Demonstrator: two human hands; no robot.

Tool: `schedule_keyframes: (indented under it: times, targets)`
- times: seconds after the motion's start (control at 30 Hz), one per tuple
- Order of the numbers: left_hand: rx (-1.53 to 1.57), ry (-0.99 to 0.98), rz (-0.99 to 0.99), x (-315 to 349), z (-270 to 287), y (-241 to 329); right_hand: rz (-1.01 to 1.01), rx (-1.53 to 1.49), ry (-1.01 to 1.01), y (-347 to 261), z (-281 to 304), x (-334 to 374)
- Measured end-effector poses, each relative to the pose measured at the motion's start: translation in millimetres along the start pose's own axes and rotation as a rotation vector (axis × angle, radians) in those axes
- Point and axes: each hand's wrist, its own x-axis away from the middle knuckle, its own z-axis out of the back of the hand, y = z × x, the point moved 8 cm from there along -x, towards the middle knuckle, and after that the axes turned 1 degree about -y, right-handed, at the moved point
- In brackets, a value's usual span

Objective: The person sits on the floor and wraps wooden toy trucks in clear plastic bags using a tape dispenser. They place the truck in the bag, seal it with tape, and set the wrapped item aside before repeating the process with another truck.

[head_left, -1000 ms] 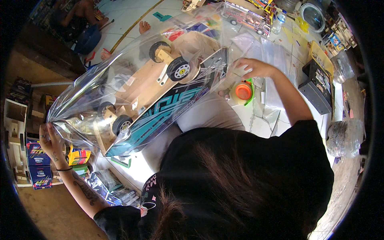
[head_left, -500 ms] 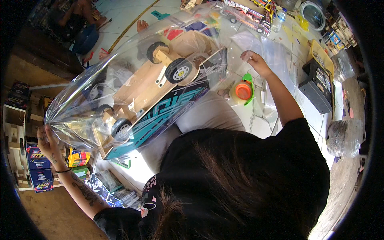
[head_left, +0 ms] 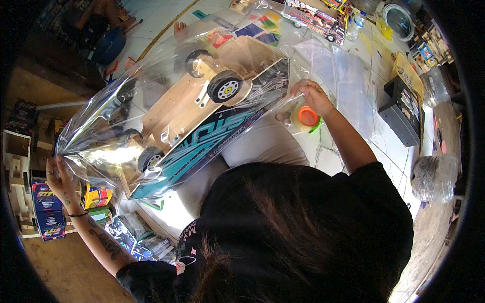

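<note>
A wooden toy truck (head_left: 177, 106) lies tilted across my lap, its plain underside and black wheels facing up and its teal printed side toward me. Clear plastic film (head_left: 101, 121) wraps loosely around it, shiny and creased. At the far left, my left hand (head_left: 61, 182) is closed on the film's gathered end. My right hand (head_left: 312, 96) pinches the film's edge beyond the truck's right end. Just below that hand stands a tape roll or tub with an orange ring (head_left: 308, 116), partly hidden by it.
More clear plastic sheets (head_left: 343, 76) lie on the tiles at right. A black box (head_left: 401, 111) sits beside a yellow basket (head_left: 404, 65). Another toy truck (head_left: 316, 22) and a water bottle (head_left: 354, 25) stand at the back. Small toy trucks (head_left: 48, 212) crowd the left; a person (head_left: 93, 20) sits far left.
My right hand has come down and left toward the truck, drawing the film's edge with it. It now covers part of the green piece by the orange ring. My left hand stays nearly still.
</note>
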Motion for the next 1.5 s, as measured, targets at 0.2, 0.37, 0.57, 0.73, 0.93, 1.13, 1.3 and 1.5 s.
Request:
schedule_keyframes:
  times: [0.2,0.37,0.57,0.73,0.93,1.13,1.3,1.5]
  targets:
    - [-0.047,-0.007,-0.064,-3.4,-6.1,19.7,-0.323,1.003,-0.368,22.4,10.6,8.7]
    - [-0.155,-0.006,-0.130,-9.0,-6.3,27.8,-0.330,1.049,-0.374,18.9,28.7,-4.9]
    - [-0.138,0.063,-0.134,-4.3,-9.1,36.3,-0.864,0.043,-0.022,97.2,43.8,14.4]
    - [-0.133,-0.021,-0.152,-2.9,-13.8,53.0,-0.570,0.927,-0.342,64.5,59.5,-24.4]
    - [-0.162,-0.047,-0.147,-4.2,-12.2,55.2,-0.217,0.851,0.049,-55.3,60.3,-38.1]
    - [-0.114,0.025,-0.094,2.7,-10.9,39.1,0.326,1.293,0.506,-42.5,-39.5,23.8]
    - [-0.126,0.006,-0.108,-0.6,-12.7,39.3,0.156,1.035,0.832,-1.4,-5.5,26.6]
    - [-0.139,0.016,-0.146,-0.7,-11.7,39.8,0.077,0.200,0.737,50.2,57.0,15.1]
